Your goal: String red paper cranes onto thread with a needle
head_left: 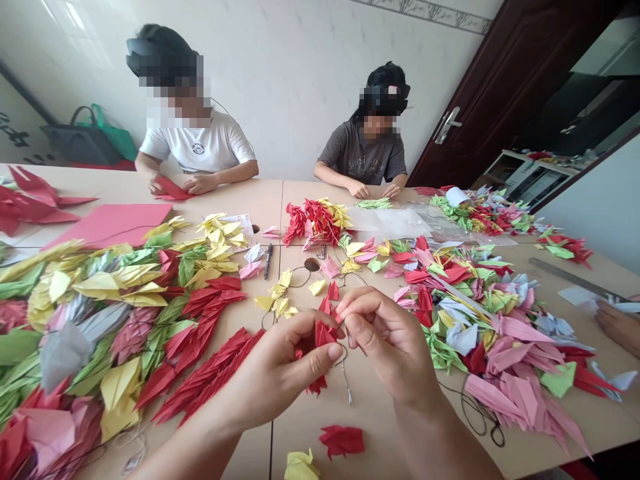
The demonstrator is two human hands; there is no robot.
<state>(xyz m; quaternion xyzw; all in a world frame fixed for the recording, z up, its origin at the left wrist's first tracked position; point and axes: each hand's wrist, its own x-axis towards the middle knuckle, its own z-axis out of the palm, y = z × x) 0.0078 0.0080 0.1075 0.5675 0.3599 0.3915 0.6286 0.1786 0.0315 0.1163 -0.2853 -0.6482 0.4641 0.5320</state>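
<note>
**Total origami overload on this table**

Okay, from the head cam: the left hand (283, 370) is closed in a firm pinch on a red paper crane (317, 340), thumb pressed against it. The right hand (387, 337) is pinching the top of that same crane from the other side. A thin wire (345, 380) hangs below them, and the crane sits right between both hands, above the wooden table (325, 427).

Just left of the hands lie long strings of red cranes (200, 380), with a huge heap of green, yellow and pink ones (105, 320) beyond. On the right there's another messy pile of pink and green cranes (500, 340), with a black cord (475, 417) near its edge.

Across the table, a person in a white T-shirt (197, 143) has both hands on a red paper sheet (171, 189). Next to them, a person in a grey T-shirt (365, 153) has both hands by a small strip of green cranes (373, 203). Someone else's hand (617, 327) pokes in at the right edge.
</note>
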